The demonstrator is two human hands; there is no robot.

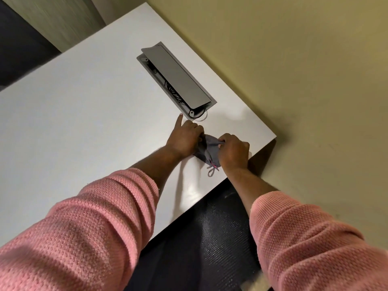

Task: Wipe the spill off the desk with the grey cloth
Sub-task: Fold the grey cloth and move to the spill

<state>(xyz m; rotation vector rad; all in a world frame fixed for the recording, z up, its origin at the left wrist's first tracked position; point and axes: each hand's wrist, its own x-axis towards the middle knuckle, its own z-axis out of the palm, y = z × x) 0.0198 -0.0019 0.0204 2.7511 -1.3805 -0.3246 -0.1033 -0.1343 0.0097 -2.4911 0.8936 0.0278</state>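
The grey cloth is bunched up on the white desk near its right corner, with a thread loop trailing toward the front edge. My left hand grips the cloth's left side, its index finger sticking out toward the cable box. My right hand grips the cloth's right side from above. A faint wet smear shows on the desk beyond the hands, near the wall edge.
A grey cable box with a raised lid and black cables is set into the desk just beyond my left hand. The desk's right corner meets a beige wall. A dark mesh chair seat lies below the front edge.
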